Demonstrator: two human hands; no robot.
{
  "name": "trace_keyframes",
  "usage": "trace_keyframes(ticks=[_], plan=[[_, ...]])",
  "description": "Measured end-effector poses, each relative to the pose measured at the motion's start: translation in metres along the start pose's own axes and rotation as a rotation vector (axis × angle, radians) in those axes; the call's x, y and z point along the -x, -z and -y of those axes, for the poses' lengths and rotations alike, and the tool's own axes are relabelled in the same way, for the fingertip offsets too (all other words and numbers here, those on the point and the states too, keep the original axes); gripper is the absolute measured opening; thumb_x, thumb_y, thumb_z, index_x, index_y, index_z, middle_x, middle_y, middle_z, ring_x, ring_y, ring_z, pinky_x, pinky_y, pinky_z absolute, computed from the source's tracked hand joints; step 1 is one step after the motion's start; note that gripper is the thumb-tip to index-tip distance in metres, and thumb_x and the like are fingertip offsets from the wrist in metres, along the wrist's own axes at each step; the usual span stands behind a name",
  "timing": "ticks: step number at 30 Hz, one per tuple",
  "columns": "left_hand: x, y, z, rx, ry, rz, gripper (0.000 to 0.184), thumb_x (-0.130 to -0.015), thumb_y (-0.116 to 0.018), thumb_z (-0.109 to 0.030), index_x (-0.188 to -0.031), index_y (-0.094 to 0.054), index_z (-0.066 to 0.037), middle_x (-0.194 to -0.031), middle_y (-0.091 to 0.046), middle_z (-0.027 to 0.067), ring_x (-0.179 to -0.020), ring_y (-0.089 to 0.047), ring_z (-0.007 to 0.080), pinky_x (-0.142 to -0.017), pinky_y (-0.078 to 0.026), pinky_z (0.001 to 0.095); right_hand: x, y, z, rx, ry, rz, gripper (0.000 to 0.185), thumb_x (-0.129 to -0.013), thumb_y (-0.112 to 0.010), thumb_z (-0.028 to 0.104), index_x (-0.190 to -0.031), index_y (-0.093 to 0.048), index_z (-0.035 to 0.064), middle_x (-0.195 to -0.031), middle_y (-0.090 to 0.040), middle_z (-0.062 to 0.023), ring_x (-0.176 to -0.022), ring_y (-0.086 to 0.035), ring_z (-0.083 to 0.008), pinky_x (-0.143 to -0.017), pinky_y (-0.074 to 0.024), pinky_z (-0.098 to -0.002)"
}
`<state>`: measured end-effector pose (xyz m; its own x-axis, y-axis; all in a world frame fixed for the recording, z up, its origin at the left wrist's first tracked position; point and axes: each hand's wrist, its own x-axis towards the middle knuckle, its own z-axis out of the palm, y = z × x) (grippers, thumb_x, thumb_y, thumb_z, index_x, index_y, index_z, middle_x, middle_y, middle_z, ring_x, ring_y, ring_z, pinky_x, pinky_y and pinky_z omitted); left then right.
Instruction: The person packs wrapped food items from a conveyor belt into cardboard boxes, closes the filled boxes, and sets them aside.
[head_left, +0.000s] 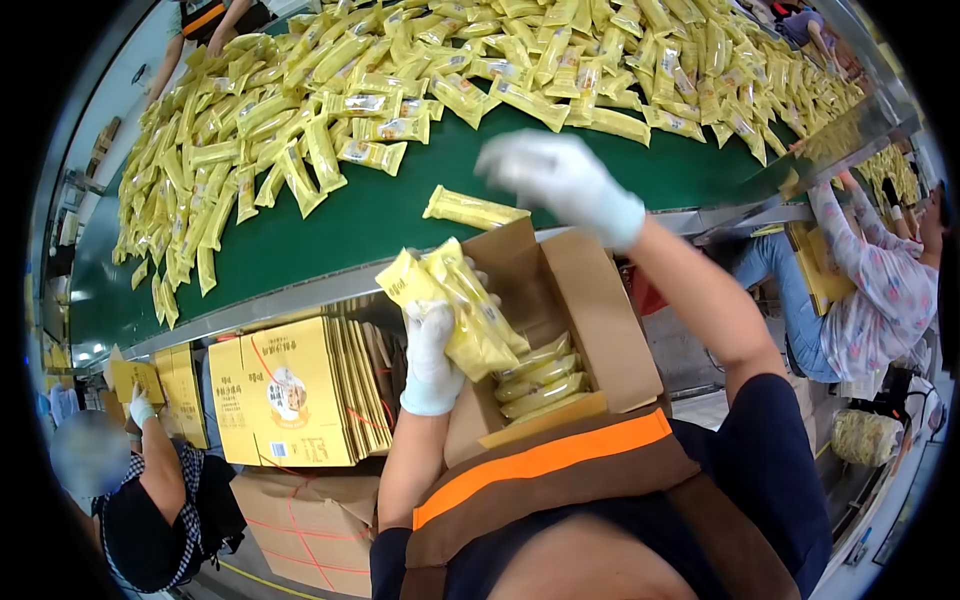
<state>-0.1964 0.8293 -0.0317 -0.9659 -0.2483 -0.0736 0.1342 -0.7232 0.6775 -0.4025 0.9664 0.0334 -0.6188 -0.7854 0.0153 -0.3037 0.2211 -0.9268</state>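
Observation:
My left hand (430, 365), in a white glove, is closed round several yellow snack packets (462, 318) held over an open cardboard box (607, 320). Its fingertips show behind the packets. Inside the box, more yellow packets (543, 377) lie in a row. My right hand (565, 178), also white-gloved and blurred, hovers over the green belt with its fingers apart from the thumb and nothing seen between them. Just below and left of it, a single yellow packet (473, 209) lies near the belt's edge.
A large heap of yellow packets (400, 85) covers much of the green conveyor belt (270, 270). Flattened yellow cartons (290, 395) stand at left on a strapped brown box (305, 530). Co-workers sit at left (160, 490) and right (880, 300); another person's arm (170, 65) shows across the belt.

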Motion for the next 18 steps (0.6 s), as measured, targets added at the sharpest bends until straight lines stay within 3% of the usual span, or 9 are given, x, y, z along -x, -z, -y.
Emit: trace_keyframes(ticks=[1, 3, 6, 9, 10, 12, 13, 17, 18], plan=[[0.001, -0.006, 0.0, 0.048, 0.031, -0.016, 0.094, -0.08, -0.077, -0.036, -0.154, -0.02, -0.024, -0.136, -0.048, 0.0115, -0.122, -0.053, 0.0276, -0.1, -0.049, 0.0484, -0.026, 0.018, -0.02, 0.153, 0.062, -0.264, 0.038, -0.091, -0.062, 0.031, -0.118, -0.067, 0.0045, -0.121, -0.066, -0.0148, -0.115, -0.06, -0.037, -0.104, -0.0441, -0.0394], [-0.003, -0.004, 0.002, 0.065, 0.038, 0.007, 0.099, -0.077, -0.08, -0.037, -0.154, -0.018, -0.031, -0.138, -0.046, 0.0115, -0.124, -0.051, 0.0298, -0.102, -0.047, 0.0505, -0.078, 0.052, -0.073, 0.708, 0.075, -0.378, 0.046, -0.089, -0.064, 0.031, -0.13, -0.06, 0.0109, -0.122, -0.064, -0.0138, -0.111, -0.06, -0.0385, -0.101, -0.0453, -0.0405], [-0.006, -0.007, -0.005, 0.065, 0.051, 0.035, 0.101, -0.076, -0.081, -0.037, -0.154, -0.017, -0.032, -0.141, -0.043, 0.0106, -0.129, -0.047, 0.0314, -0.107, -0.043, 0.0534, -0.111, 0.062, -0.148, 1.156, 0.09, -0.298, 0.059, -0.088, -0.062, 0.034, -0.143, -0.043, 0.0222, -0.122, -0.062, -0.0186, -0.105, -0.062, -0.0402, -0.095, -0.0479, -0.0452], [-0.01, -0.005, -0.007, 0.029, 0.006, 0.006, 0.094, -0.081, -0.075, -0.045, -0.154, -0.019, -0.026, -0.145, -0.04, 0.0111, -0.134, -0.043, 0.0332, -0.108, -0.04, 0.0586, -0.12, 0.053, -0.159, 0.983, -0.162, -0.212, 0.06, -0.089, -0.06, 0.031, -0.145, -0.044, 0.0206, -0.12, -0.063, -0.0198, -0.106, -0.061, -0.0391, -0.096, -0.0473, -0.0449], [-0.011, -0.003, -0.009, 0.061, -0.001, -0.002, 0.092, -0.083, -0.073, -0.047, -0.154, -0.02, -0.026, -0.148, -0.038, 0.0091, -0.136, -0.039, 0.0339, -0.111, -0.035, 0.061, -0.115, 0.048, -0.172, 0.749, 0.097, -0.382, 0.059, -0.09, -0.059, 0.028, -0.146, -0.044, 0.0156, -0.115, -0.065, -0.018, -0.102, -0.064, -0.0335, -0.092, -0.0493, -0.0429], [-0.013, -0.003, -0.014, 0.168, -0.023, 0.009, 0.09, -0.082, -0.075, -0.044, -0.154, -0.023, -0.024, -0.15, -0.037, 0.0079, -0.138, -0.037, 0.0346, -0.112, -0.034, 0.0613, -0.073, 0.032, -0.079, -0.159, -0.177, -0.21, 0.052, -0.096, -0.053, 0.024, -0.145, -0.045, 0.007, -0.109, -0.065, -0.0071, -0.093, -0.061, -0.0141, -0.081, -0.0508, -0.0294], [-0.017, -0.005, -0.017, 0.247, -0.045, 0.047, 0.09, -0.081, -0.078, -0.039, -0.153, -0.025, -0.025, -0.149, -0.038, 0.0083, -0.137, -0.038, 0.0349, -0.111, -0.036, 0.0602, -0.05, 0.028, -0.049, -0.157, -0.1, -0.101, 0.054, -0.098, -0.05, 0.022, -0.147, -0.041, 0.0027, -0.118, -0.062, -0.0071, -0.094, -0.058, -0.0095, -0.083, -0.0488, -0.0244], [-0.017, -0.031, -0.027, 0.222, -0.131, 0.03, 0.092, -0.081, -0.075, -0.045, -0.152, -0.026, -0.013, -0.148, -0.039, 0.0097, -0.137, -0.04, 0.0326, -0.114, -0.035, 0.0517, 0.044, -0.021, 0.033, -0.53, -0.067, 0.01, 0.054, -0.096, -0.048, 0.015, -0.146, -0.039, -0.0022, -0.13, -0.055, -0.0117, -0.106, -0.056, -0.0163, -0.092, -0.0466, -0.0298], [-0.013, -0.037, -0.032, 0.147, -0.069, 0.039, 0.094, -0.08, -0.074, -0.049, -0.151, -0.027, -0.009, -0.147, -0.041, 0.0118, -0.137, -0.041, 0.0309, -0.115, -0.034, 0.0476, 0.056, -0.031, 0.034, -0.073, 0.283, -0.123, 0.047, -0.097, -0.05, 0.015, -0.14, -0.046, -0.0025, -0.128, -0.057, -0.0171, -0.108, -0.058, -0.0206, -0.093, -0.0475, -0.0327]])
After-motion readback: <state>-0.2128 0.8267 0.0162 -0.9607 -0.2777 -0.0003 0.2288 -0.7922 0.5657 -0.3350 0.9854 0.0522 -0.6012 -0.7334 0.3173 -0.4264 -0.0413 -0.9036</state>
